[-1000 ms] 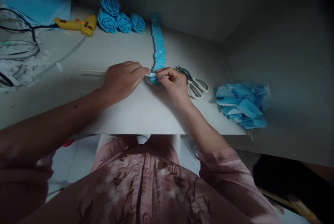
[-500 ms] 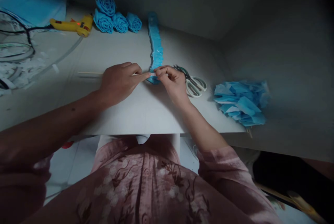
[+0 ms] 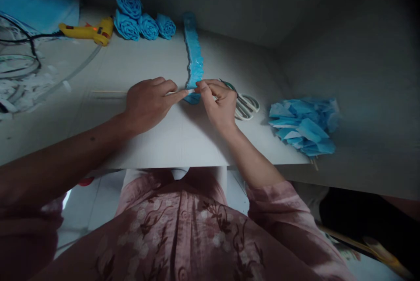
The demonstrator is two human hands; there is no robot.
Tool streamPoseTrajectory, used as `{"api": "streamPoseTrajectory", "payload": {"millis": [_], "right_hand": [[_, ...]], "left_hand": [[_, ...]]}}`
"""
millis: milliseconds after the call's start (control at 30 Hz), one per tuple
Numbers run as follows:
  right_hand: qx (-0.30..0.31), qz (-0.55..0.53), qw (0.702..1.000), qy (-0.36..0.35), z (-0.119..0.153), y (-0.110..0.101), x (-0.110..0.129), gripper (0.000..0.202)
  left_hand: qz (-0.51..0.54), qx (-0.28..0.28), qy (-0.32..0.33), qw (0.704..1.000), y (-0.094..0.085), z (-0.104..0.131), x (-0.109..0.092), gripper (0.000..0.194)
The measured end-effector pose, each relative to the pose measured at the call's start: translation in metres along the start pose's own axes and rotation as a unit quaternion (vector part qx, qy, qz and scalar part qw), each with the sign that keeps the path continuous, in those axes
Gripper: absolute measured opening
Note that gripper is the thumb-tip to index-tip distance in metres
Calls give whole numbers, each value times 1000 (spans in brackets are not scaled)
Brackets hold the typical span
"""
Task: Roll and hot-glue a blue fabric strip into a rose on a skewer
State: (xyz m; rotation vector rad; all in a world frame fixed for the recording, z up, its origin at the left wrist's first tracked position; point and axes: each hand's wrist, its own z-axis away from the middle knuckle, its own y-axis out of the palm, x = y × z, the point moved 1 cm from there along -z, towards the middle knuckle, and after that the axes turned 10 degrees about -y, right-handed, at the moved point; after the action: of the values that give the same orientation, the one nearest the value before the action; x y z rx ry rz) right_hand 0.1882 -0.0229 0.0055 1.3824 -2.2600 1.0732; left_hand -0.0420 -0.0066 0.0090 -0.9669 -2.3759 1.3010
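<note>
My left hand (image 3: 149,104) is closed around a thin wooden stick (image 3: 108,92), which sticks out to the left just above the table. At its index fingertip shows a short piece of white strip (image 3: 191,91). My right hand (image 3: 220,102) pinches the other end of this white strip, thumb and forefinger together. Beneath the fingertips runs a long ruffled blue strip (image 3: 195,60), stretching away toward the back of the table. Scissors (image 3: 246,107) with pale handles lie just beyond my right hand, partly hidden by it.
Several rolled blue flowers (image 3: 149,26) sit at the back beside a yellow glue gun (image 3: 87,32). Blue sheets (image 3: 39,1) and white scraps (image 3: 29,88) lie on the left. At the right edge rests a blue ruffled bundle (image 3: 303,126) with thin sticks.
My right fingers have drawn slightly right from the left fingertip, showing more white strip, and the thumb has tipped upward. The left hand keeps its grip; the whole view shifts slightly.
</note>
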Motion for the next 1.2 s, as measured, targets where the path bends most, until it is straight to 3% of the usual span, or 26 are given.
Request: {"api": "streamPoseTrajectory", "payload": {"millis": [167, 333, 600, 700, 933, 1200], "right_hand": [[18, 49, 998, -21, 2, 0, -2, 30], [3, -2, 1000, -12, 0, 0, -5, 38], [45, -31, 998, 7, -5, -1, -8, 8], [47, -28, 998, -14, -4, -2, -6, 8], [61, 18, 997, -44, -3, -6, -3, 9], [77, 34, 993, -83, -1, -2, -3, 16]], "left_hand": [[17, 40, -28, 999, -2, 0, 0, 44], [9, 31, -37, 999, 1, 1, 0, 44], [29, 35, -103, 994, -5, -3, -4, 40], [69, 45, -144, 986, -5, -3, -3, 41], [226, 21, -134, 965, 0, -3, 1, 36], [255, 19, -187, 948, 3, -5, 5, 24]]}}
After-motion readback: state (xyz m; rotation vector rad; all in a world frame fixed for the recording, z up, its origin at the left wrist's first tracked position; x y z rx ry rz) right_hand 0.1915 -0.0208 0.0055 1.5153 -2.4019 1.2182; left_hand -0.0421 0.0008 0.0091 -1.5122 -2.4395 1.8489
